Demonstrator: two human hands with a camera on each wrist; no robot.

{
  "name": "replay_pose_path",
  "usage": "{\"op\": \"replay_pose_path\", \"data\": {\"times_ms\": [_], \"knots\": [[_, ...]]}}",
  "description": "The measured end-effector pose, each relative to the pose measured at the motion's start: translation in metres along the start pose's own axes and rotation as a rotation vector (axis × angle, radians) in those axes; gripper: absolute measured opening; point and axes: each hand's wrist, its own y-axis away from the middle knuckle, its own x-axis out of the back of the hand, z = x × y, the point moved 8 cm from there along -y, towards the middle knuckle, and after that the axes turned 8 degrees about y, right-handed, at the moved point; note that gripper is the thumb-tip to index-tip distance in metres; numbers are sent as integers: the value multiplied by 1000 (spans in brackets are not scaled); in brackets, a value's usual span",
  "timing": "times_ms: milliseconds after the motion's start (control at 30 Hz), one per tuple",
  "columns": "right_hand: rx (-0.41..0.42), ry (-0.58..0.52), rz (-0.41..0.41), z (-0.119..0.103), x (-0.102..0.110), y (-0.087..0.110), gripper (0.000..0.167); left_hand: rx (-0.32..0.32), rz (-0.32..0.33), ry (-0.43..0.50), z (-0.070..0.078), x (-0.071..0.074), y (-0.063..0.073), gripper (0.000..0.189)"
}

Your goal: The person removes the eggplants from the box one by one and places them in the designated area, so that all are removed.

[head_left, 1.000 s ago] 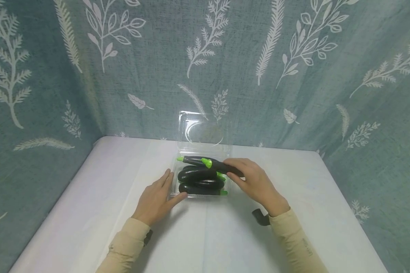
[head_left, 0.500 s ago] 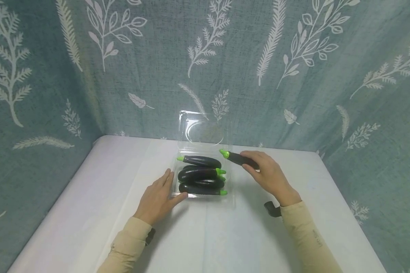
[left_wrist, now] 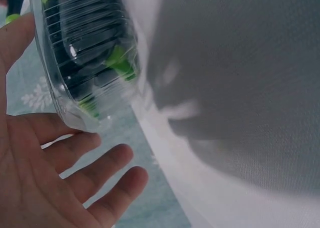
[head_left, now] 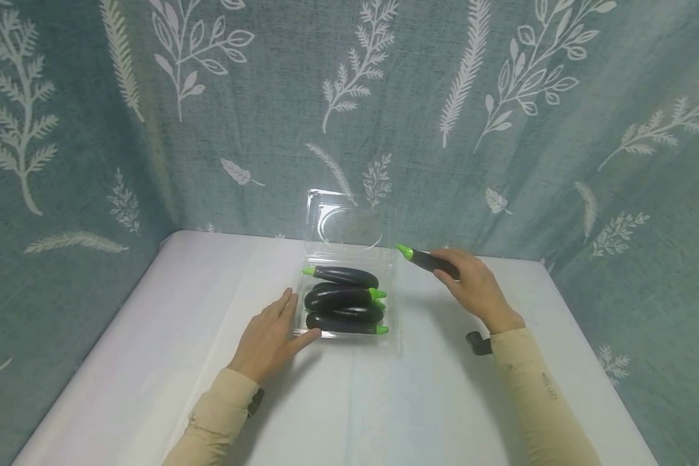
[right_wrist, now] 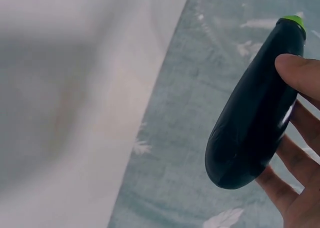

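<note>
right of the clear box, the right hand grips an eggplant (more eggplants lie in the box); the left hand, fingers extended, apparently touches its side.

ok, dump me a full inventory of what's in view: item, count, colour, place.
Container: 1, clear, on the table
Lid: 1, clear, open at the container's far side
Eggplants: at least four (overlap hides the exact count), near-black with green stems, in the container
Held eggplant: 1, near-black with green stem, right of the container
Table: 1, white surface, below everything
Curtain: teal-grey, white leaf print, behind and at both sides
Wrist devices: 2, black, one per wrist
Sleeves: 2, beige, on the forearms
Left hand: 1, at the container's left side
Right hand: 1, holding the held eggplant
</note>
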Motion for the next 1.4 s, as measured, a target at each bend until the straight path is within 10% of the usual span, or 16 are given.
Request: {"op": "replay_pose_path", "data": {"times_ms": [1400], "knots": [[-102,79,-421,50,-75,21,36,40,-36,24,-2,-3,0,93]]}}
